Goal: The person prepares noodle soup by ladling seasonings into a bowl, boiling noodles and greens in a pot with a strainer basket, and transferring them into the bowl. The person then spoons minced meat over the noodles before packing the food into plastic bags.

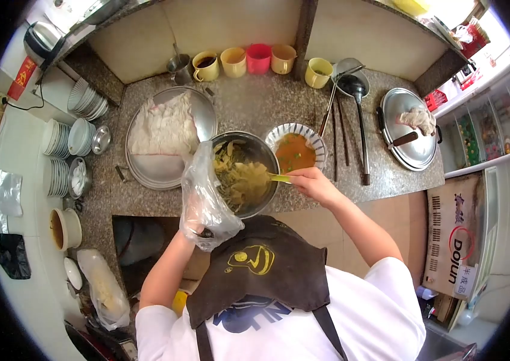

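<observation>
A metal pot [274, 157] holds greenish-yellow chopped pickled greens [237, 174] in liquid. My right hand [315, 185] is closed round the yellow-green handle of a spoon [279, 178], whose head is down among the greens and mostly hidden by them. At the pot's left side, my left hand [193, 221] is closed on a clear plastic bag [207, 195], and the film partly covers its fingers. The bag's mouth lies against the pot's rim. Just right of the pot stands a striped bowl [321, 144] of orange-brown broth with green bits.
A round metal tray [207, 114] with a white cloth [164, 126] is behind left. Several cups [233, 63] line the back wall. A black-handled ladle [360, 120] and sticks [342, 132] lie right of the bowl, before a lidded pan [408, 105]. Stacked plates [56, 138] stand far left.
</observation>
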